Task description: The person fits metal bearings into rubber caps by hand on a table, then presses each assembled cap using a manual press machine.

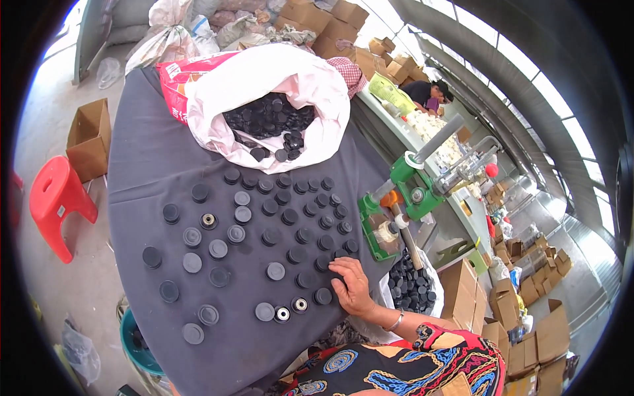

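The right forearm extends leftward from the lower right, wrist slightly bent. The right hand is back-up, fingers close together and loosely curved, thumb held apart.

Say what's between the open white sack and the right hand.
Black round caps, spread apart on the dark cloth; the head view shows it.
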